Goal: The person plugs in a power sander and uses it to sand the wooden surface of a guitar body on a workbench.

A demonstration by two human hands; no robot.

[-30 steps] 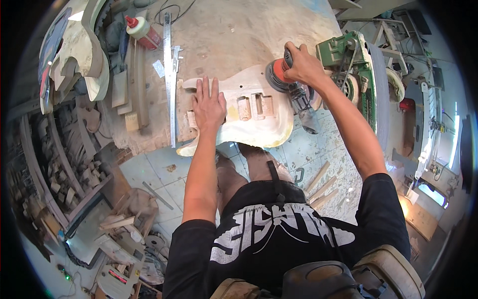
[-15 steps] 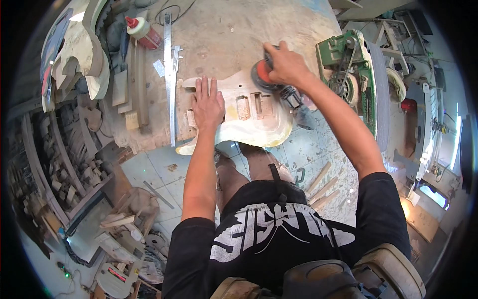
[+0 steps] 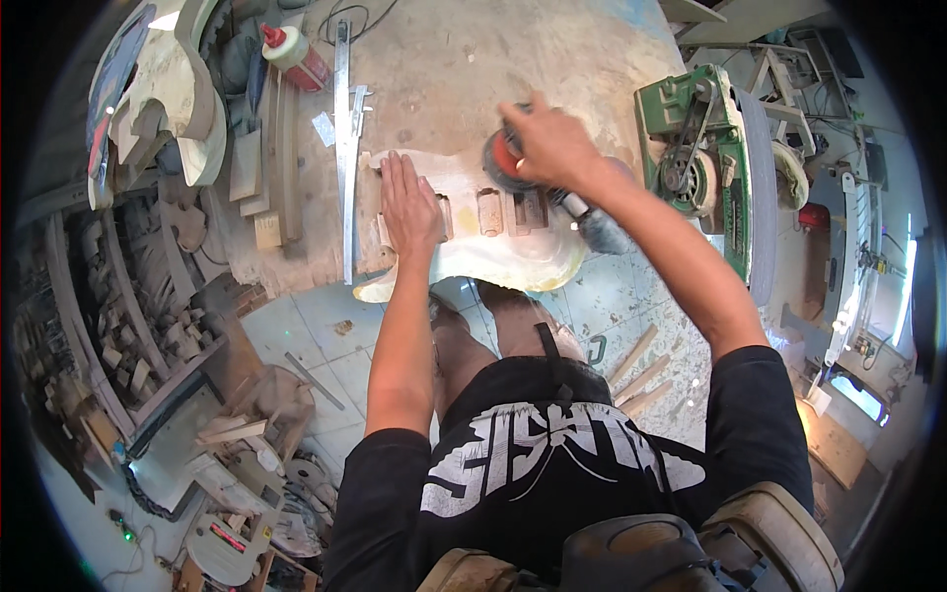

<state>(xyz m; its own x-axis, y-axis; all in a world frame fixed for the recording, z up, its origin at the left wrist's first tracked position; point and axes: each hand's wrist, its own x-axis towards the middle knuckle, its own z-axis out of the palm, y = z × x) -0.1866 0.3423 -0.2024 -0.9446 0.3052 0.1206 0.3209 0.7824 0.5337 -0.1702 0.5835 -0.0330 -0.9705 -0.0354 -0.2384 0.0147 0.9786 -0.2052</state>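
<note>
Head camera now, and the right hand (image 3: pixel 557 148) is wrapped around the red-and-black sander (image 3: pixel 505 158), low over the far side of the pale guitar body (image 3: pixel 533 260)! Left hand (image 3: pixel 410 213) lies flat on that body, clasping nothing; it sits at the workbench (image 3: pixel 444 79)'s near edge, beside a metal ruler (image 3: pixel 345 158).

Large white lettering (image 3: pixel 501 452) across the black shirt (image 3: pixel 493 533)
</note>
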